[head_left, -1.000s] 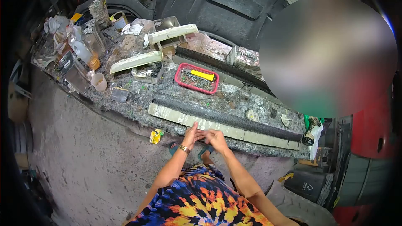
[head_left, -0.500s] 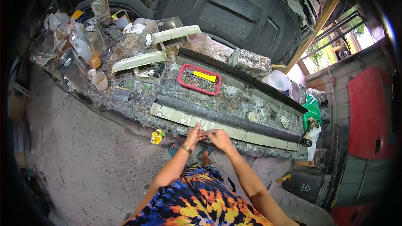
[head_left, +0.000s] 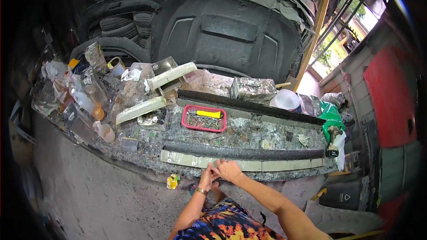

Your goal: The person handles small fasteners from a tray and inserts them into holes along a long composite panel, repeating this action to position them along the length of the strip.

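Note:
A long trim strip (head_left: pixel 249 166), pale on its near face and dark and rough along its back, lies along the front edge of the workbench (head_left: pixel 149 158). My left hand (head_left: pixel 207 178) is at the strip's near edge, its thumb against the pale face and its fingers curled at the edge. Right beside it, my right hand (head_left: pixel 227 170) is closed in a pinch over the same edge. Whatever its fingertips hold is too small or hidden to make out. Several small round fasteners dot the pale face left of my hands.
Behind the strip sits a red tray (head_left: pixel 204 129) of small hardware with a yellow-handled cutter (head_left: pixel 208 114). A second long dark strip (head_left: pixel 249 106) lies farther back. A cordless drill (head_left: pixel 332 146) is at the right end. Bottles and a plastic cup (head_left: pixel 106 133) crowd the left.
The view has tilted up, so the bench sits lower in it. My right hand has come over closer to my left hand, at the same stretch of the strip.

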### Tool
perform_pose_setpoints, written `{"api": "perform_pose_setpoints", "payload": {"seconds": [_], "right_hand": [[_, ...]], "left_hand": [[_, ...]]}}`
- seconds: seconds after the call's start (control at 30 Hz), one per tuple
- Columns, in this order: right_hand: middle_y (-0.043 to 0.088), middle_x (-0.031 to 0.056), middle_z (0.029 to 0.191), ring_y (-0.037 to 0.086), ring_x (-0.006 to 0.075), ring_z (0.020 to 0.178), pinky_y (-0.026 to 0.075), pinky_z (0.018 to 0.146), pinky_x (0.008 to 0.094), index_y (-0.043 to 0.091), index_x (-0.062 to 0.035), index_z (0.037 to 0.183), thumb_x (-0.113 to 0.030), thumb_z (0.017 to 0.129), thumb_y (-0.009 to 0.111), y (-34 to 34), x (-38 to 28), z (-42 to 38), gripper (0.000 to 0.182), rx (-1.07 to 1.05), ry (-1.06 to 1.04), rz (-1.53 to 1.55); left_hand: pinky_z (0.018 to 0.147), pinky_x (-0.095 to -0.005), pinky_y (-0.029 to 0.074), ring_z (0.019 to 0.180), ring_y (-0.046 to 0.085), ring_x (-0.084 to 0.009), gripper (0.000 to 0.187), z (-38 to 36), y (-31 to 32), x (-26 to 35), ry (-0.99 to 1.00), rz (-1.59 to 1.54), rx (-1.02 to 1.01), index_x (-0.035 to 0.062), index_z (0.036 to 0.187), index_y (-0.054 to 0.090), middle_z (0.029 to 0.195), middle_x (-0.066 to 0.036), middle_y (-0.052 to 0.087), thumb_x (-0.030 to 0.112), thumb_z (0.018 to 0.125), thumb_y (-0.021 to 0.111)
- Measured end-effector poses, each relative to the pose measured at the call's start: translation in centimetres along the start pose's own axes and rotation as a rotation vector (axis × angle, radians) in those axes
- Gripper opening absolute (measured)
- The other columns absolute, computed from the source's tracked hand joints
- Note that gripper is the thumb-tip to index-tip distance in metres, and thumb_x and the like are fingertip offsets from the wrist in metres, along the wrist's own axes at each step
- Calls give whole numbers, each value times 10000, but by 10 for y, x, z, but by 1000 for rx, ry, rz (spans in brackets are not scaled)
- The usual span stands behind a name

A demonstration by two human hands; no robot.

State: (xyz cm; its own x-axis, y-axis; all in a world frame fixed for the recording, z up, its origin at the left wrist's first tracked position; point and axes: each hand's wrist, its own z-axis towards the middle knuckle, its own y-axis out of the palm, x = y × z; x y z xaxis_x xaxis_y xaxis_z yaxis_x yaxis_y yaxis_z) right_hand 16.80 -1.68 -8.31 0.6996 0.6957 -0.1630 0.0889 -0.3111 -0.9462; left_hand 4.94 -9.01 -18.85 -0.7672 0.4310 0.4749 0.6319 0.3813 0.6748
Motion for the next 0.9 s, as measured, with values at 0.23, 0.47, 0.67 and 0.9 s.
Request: {"api": "perform_pose_setpoints", "payload": {"seconds": [0.23,0.47,0.67,0.9], "right_hand": [[652,223,882,648,379,779,523,665,455,605,-19,922,-358,892,517,-12,2,-6,352,17,63,254],[655,208,905,640,394,769,514,674,471,601,-34,956,-331,876,541,-20,4,-21,313,12,164,472],[640,203,861,651,365,741,529,653,437,573,-26,932,-268,850,563,-20,9,-13,256,103,34,372],[658,163,860,684,272,744,538,616,374,570,-16,933,-179,825,549,-4,13,8,197,-34,-153,125]], "left_hand": [[722,-319,498,716,600,-163,421,-6,12,7,-3,-15,66,51,907,593,777,-43,620,446,968,460],[678,-296,496,710,610,-148,318,-2,9,0,-14,-62,151,87,928,568,800,-58,629,405,937,554],[716,-301,495,752,618,-153,318,-6,14,4,0,-46,178,94,924,563,870,-70,639,412,937,551],[797,-324,506,907,640,-192,402,-3,16,2,13,-25,149,33,1064,579,1018,-106,654,407,973,467]]}}
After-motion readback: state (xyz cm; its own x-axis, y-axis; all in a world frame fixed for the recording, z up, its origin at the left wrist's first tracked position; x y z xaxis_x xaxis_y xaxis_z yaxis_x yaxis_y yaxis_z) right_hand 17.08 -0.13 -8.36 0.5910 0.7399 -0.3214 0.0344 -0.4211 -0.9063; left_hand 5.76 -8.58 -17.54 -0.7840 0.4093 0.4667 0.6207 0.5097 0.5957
